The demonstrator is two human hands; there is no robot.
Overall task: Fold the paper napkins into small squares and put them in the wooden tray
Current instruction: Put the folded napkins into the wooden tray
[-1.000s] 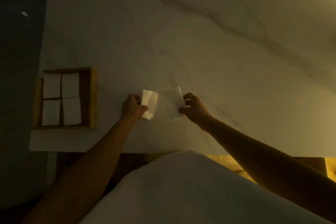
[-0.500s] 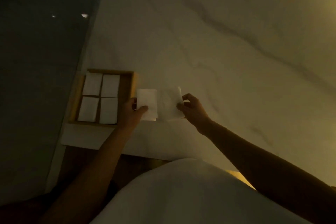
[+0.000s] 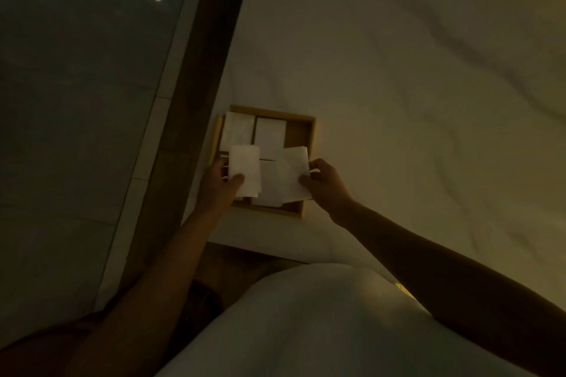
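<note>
Each hand holds one folded napkin above the tray (image 3: 308, 144), which sits near the left corner of the table (image 3: 398, 86). The left hand (image 3: 218, 185) pinches the left napkin (image 3: 245, 165) at its lower edge, with the thumb on top and the other fingers behind the paper. The right hand (image 3: 327, 185) pinches the right napkin (image 3: 294, 176), a little tilted, at its right edge between the thumb and curled fingers. In the tray two squares (image 3: 270, 135) lie flat side by side at the far side, and at least one more lies under the held pieces; a strip of bare wood shows along the right wall. The light is dim, so I cannot tell if the held napkins touch the ones below. Such paper is very light, soft and easy to crease, and I think the folds may spring open on release. It seems better to hold it at an edge near the fold, lay it flat, and press lightly before letting go.
</note>
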